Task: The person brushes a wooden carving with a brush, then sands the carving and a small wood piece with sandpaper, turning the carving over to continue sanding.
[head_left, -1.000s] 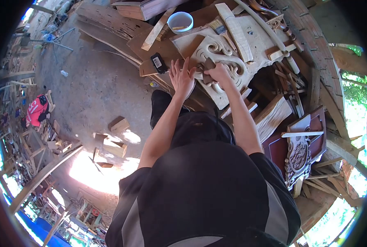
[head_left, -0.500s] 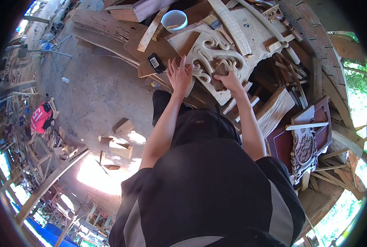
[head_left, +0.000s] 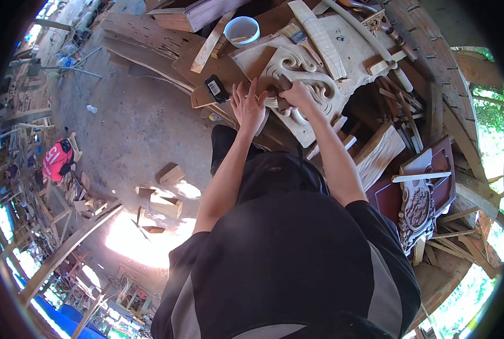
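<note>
A pale wooden panel carved with scrolls (head_left: 289,62) lies on the workbench in front of me. My right hand (head_left: 298,95) is closed round a small brown piece, perhaps sandpaper (head_left: 285,85), pressed on the left part of the carving. At the panel's left edge, my left hand (head_left: 248,108) rests with its fingers spread, holding nothing. A black object with a white label (head_left: 214,88) lies just left of that hand. Beyond the panel are a brush (head_left: 292,31) and a white bowl (head_left: 242,30).
Long wooden pieces (head_left: 320,39) lie at the back of the bench. To the right are a thick wood block (head_left: 380,153) and a dark red carved panel (head_left: 418,198). Wood offcuts (head_left: 170,174) and a red garment (head_left: 56,161) are at the left.
My right hand has moved left across the carving with the brown piece, closer to my left hand. My left hand has hardly moved.
</note>
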The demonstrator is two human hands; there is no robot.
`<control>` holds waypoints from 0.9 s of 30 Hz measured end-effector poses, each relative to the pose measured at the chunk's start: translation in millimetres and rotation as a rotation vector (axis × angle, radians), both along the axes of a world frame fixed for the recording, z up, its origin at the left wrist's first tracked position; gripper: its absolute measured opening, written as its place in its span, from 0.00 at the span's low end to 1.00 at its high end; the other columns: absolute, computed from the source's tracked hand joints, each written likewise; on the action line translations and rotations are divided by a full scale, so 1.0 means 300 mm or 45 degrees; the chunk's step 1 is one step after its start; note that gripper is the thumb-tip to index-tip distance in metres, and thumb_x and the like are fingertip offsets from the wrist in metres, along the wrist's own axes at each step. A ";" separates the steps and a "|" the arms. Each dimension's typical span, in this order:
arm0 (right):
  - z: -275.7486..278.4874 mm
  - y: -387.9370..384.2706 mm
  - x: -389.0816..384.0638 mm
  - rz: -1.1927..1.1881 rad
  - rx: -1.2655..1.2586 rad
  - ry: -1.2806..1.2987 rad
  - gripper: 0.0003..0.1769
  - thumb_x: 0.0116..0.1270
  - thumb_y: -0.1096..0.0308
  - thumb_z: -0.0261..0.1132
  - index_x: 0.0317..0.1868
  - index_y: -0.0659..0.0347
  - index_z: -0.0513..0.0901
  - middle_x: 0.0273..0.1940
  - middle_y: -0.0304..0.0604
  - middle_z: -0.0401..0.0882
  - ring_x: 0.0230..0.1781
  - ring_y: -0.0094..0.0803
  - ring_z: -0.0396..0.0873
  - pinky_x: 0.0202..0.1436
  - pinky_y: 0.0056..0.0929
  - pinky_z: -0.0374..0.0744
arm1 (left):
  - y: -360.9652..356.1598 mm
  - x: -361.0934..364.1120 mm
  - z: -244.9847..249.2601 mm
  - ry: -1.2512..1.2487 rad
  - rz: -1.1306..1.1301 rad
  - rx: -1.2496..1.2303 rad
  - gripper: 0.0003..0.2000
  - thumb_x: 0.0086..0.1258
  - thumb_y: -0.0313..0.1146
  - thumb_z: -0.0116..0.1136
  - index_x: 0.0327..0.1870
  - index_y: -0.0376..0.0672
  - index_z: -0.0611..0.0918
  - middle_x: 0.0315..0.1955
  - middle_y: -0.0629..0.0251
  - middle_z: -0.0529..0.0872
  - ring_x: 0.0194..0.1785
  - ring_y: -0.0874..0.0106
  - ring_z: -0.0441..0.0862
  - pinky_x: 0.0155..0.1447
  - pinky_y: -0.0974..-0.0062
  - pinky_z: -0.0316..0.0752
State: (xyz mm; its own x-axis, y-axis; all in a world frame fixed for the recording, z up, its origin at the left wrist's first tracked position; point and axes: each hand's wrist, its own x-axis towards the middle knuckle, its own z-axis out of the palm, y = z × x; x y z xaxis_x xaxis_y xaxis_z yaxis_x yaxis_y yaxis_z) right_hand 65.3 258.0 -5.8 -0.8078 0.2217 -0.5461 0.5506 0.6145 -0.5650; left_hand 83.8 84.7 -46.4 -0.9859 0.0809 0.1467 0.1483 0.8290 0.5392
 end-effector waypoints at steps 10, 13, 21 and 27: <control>0.094 0.128 0.093 0.222 -0.088 -0.073 0.31 0.52 0.61 0.78 0.50 0.75 0.81 0.36 0.55 0.86 0.30 0.37 0.85 0.25 0.36 0.80 | -0.008 -0.003 -0.004 -0.028 -0.013 -0.018 0.28 0.73 0.54 0.57 0.73 0.64 0.70 0.71 0.51 0.65 0.79 0.51 0.54 0.75 0.46 0.52; 0.077 0.097 0.157 -0.134 -0.079 0.055 0.30 0.53 0.59 0.78 0.48 0.76 0.81 0.36 0.57 0.85 0.33 0.39 0.86 0.27 0.39 0.80 | -0.009 -0.003 -0.004 -0.027 -0.014 -0.022 0.28 0.73 0.54 0.57 0.73 0.65 0.70 0.71 0.51 0.65 0.79 0.51 0.54 0.76 0.46 0.52; -0.075 -0.017 0.086 -0.171 0.113 0.142 0.24 0.55 0.60 0.73 0.44 0.74 0.85 0.36 0.64 0.86 0.34 0.49 0.88 0.37 0.42 0.84 | -0.006 -0.006 -0.007 -0.014 -0.024 0.002 0.28 0.73 0.54 0.57 0.72 0.62 0.71 0.70 0.47 0.65 0.78 0.49 0.55 0.76 0.45 0.52; 0.044 0.011 0.043 -0.130 -0.322 -0.168 0.17 0.56 0.67 0.72 0.30 0.79 0.83 0.22 0.54 0.84 0.18 0.36 0.83 0.18 0.34 0.77 | 0.001 -0.002 -0.010 -0.022 0.001 0.012 0.27 0.73 0.54 0.57 0.72 0.63 0.71 0.70 0.49 0.65 0.78 0.49 0.54 0.76 0.46 0.52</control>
State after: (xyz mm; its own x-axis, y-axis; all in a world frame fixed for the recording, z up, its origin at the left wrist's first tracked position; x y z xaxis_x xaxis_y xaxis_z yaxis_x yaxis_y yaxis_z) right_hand 78.1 261.4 7.4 -0.7068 0.1416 -0.6931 0.6811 0.4012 -0.6125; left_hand 83.2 84.9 -49.3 -0.9883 0.0787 0.1307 0.1383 0.8241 0.5492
